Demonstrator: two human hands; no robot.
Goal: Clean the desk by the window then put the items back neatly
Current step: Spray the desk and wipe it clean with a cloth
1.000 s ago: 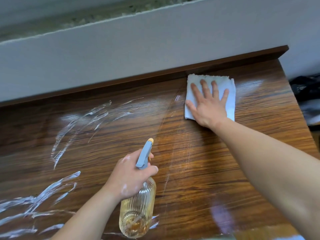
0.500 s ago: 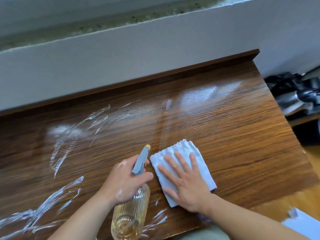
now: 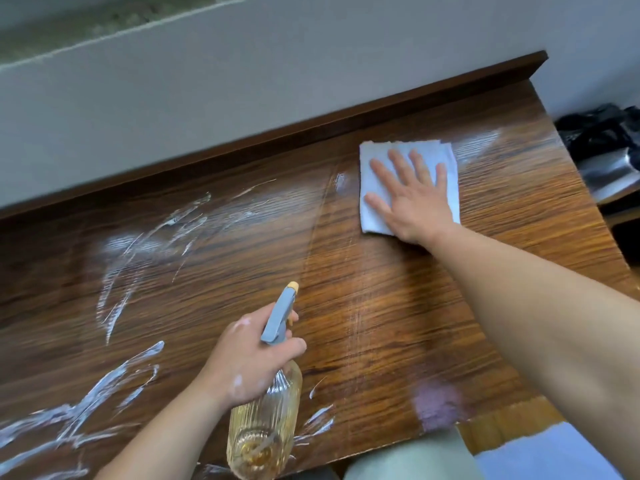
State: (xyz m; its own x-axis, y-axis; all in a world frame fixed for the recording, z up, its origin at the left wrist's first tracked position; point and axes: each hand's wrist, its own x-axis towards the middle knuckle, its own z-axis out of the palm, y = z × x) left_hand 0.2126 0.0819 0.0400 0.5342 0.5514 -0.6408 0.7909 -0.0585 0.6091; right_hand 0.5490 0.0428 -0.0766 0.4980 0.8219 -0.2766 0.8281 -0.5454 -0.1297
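some amber liquid pools in the spray bottle gripped by left hand.

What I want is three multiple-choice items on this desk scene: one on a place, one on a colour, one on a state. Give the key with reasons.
1. Where on the desk does the cloth lie?
A. near-left corner
B. hanging over the front edge
C. far right, close to the back edge

2. What colour is the body of the spray bottle?
A. clear yellow
B. solid red
C. black

3. How does the right hand meet the cloth?
A. pinches one corner
B. presses on it with flat, spread fingers
C. hovers apart from it

Key:
1 C, the cloth sits at the desk's right end, by its back edge.
2 A, the ribbed body held in the left hand is see-through yellow.
3 B, the palm and straight fingers lie flat on the cloth.
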